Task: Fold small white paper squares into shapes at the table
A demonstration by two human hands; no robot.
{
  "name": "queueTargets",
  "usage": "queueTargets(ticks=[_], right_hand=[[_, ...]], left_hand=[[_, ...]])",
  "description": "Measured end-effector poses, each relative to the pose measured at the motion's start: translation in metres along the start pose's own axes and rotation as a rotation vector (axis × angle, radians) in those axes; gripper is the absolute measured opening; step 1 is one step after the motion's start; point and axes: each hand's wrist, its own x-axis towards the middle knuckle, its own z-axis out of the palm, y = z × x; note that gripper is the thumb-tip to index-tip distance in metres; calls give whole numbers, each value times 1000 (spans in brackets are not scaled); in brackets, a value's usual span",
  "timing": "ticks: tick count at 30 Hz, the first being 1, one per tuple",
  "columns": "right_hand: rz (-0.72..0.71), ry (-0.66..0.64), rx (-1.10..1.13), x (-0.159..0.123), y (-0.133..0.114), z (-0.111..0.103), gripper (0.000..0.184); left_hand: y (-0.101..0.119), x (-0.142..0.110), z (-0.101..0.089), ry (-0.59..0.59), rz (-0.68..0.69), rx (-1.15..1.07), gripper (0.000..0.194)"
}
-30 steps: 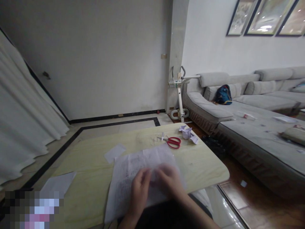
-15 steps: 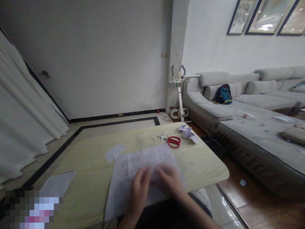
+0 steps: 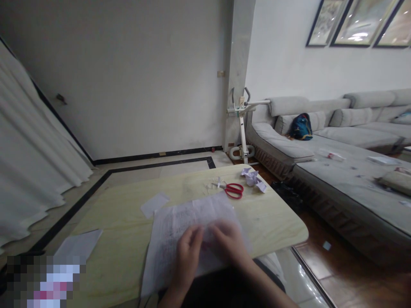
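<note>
A large, wrinkled white paper sheet with dark print (image 3: 167, 239) lies on a pale yellow wood-grain table (image 3: 118, 239), at the person's near edge. Over it, the left hand (image 3: 190, 244) and right hand (image 3: 224, 239) face each other just apart, fingers curled inward; blur hides whether the fingertips pinch anything. A small white paper piece (image 3: 154, 205) touches the sheet's far left corner. Just beyond its far right corner lie red-handled metal scissors (image 3: 228, 187), with folded pale-lilac paper shapes (image 3: 252, 179) near them. Another white paper (image 3: 80, 243) lies at the table's left.
</note>
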Motion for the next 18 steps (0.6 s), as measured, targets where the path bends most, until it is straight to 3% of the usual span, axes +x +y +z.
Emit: queueTargets(ticks=[18], right_hand=[[-40, -9, 3, -2, -6, -1, 25]], left_hand=[[0, 0, -2, 11, 46, 18, 31]])
